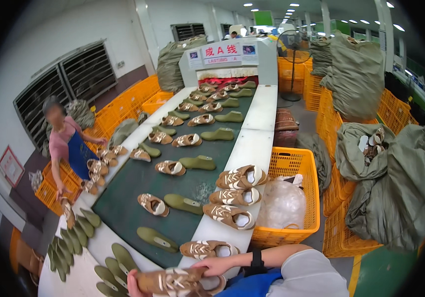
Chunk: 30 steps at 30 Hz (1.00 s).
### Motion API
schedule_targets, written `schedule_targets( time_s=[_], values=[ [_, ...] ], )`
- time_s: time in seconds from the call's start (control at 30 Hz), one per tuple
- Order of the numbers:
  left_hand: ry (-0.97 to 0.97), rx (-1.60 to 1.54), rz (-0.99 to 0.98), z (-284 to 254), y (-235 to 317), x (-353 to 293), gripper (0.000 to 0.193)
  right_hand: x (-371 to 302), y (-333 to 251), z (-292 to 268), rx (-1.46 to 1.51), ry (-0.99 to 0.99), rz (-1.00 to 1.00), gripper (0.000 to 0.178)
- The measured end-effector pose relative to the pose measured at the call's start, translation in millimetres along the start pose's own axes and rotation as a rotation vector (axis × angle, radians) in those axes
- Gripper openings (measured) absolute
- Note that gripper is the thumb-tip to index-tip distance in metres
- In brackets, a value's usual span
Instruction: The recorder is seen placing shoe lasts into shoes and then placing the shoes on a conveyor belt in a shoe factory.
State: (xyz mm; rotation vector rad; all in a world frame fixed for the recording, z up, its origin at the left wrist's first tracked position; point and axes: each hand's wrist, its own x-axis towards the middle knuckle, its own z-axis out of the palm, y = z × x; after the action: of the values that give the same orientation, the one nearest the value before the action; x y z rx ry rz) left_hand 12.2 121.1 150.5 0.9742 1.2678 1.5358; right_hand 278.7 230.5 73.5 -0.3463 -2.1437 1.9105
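A brown and white lace-up sneaker (170,282) lies across the front, held between both hands. My left hand (132,283) is closed around its toe end, partly cut off by the lower edge. My right hand (216,266) grips the upper side near the collar; a black band circles that wrist. Just beyond, another sneaker (203,249) rests on the white ledge, near my right hand. Several green shoe lasts (123,257) lie side by side close to my left hand. Further up the right ledge stands a row of similar sneakers (230,217).
The green conveyor belt (118,198) carries sneakers and lasts in rows from a machine opening (227,79). A yellow crate (292,232) with clear plastic bags stands against the right ledge. At left, a co-worker (69,143) in a blue apron handles a shoe beside more lasts.
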Motion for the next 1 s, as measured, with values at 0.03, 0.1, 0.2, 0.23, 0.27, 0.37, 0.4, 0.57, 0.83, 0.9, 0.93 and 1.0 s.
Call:
schedule_targets(
  time_s=[0.03,0.1,0.2,0.23,0.27,0.37,0.4,0.57,0.83,0.9,0.93,1.0],
  values=[
    [-0.086,-0.47,-0.219,7.9,-1.1,2.3,0.041,-0.2,11.3,5.9,-0.07,0.128,0.0,0.049],
    [-0.08,-0.349,-0.141,38.4,-5.8,-8.6,0.039,-0.4,-17.6,7.9,0.036,0.197,0.095,0.045],
    [0.058,-0.206,-0.047,44.3,-37.8,-12.9,0.03,9.3,-6.7,19.0,-0.001,0.159,0.182,0.044],
    [0.106,-0.173,-0.048,42.4,-39.6,-13.6,0.027,11.7,-0.9,22.1,0.009,0.146,0.176,0.044],
    [0.103,-0.146,-0.047,35.2,-45.0,-12.5,0.024,12.5,5.2,21.6,0.049,0.12,0.133,0.045],
    [0.146,-0.133,-0.033,22.1,-53.2,-7.7,0.018,16.5,-2.2,23.9,0.306,0.061,0.179,0.05],
    [0.203,-0.157,-0.036,23.8,-48.8,-10.0,0.017,15.4,-9.2,23.3,0.306,0.026,0.211,0.051],
    [0.424,-0.116,-0.053,35.9,-26.8,-19.2,0.036,2.1,-38.9,18.5,-0.097,0.096,0.033,0.053],
    [0.372,-0.503,-0.211,9.2,-33.8,-7.5,0.017,-1.9,-29.1,17.4,0.256,-0.024,0.178,0.029],
    [0.302,-0.717,-0.436,3.9,-41.6,9.0,0.006,-9.4,-33.3,-2.5,0.343,0.013,0.149,0.025],
    [0.233,-0.716,-0.427,3.9,-40.1,8.3,0.005,-14.2,-38.0,-3.5,0.382,0.047,0.172,0.024],
    [0.224,-0.647,-0.241,-6.8,-28.8,12.2,0.007,-13.8,-45.5,-19.2,0.521,0.138,0.231,0.021]
  ],
)
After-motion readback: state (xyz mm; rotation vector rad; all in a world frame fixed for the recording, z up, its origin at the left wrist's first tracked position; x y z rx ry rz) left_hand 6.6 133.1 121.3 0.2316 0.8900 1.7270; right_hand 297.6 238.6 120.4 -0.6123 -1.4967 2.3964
